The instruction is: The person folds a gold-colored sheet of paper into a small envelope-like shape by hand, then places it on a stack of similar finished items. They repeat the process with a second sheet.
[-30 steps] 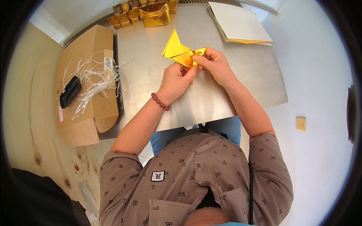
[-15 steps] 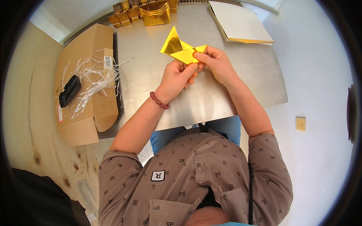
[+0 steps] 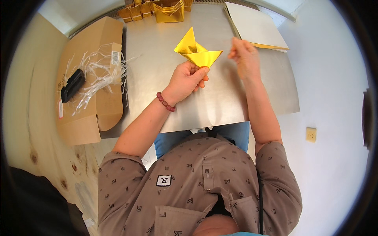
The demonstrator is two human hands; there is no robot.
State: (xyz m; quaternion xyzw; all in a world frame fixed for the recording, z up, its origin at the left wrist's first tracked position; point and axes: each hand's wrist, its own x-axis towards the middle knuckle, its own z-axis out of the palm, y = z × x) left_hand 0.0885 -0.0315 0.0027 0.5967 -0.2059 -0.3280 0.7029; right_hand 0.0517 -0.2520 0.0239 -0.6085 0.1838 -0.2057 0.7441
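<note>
My left hand (image 3: 188,77) pinches the lower edge of a folded gold paper shape (image 3: 195,51) with pointed corners and holds it above the steel table (image 3: 220,102). A beaded bracelet (image 3: 165,102) sits on that wrist. My right hand (image 3: 245,55) is off the paper, blurred, to its right with loosely curled fingers and nothing seen in it. It hovers near a stack of flat paper sheets (image 3: 256,27) at the table's far right.
Several finished gold paper folds (image 3: 157,8) line the far edge of the table. On the left lies an opened cardboard box (image 3: 88,78) with clear plastic strips (image 3: 100,72) and a black object (image 3: 73,84) on it. A wall socket (image 3: 311,134) is at right.
Both hands were working the gold paper together. Now my right hand has let go and moved right, while my left hand alone keeps the paper, which has shifted slightly up.
</note>
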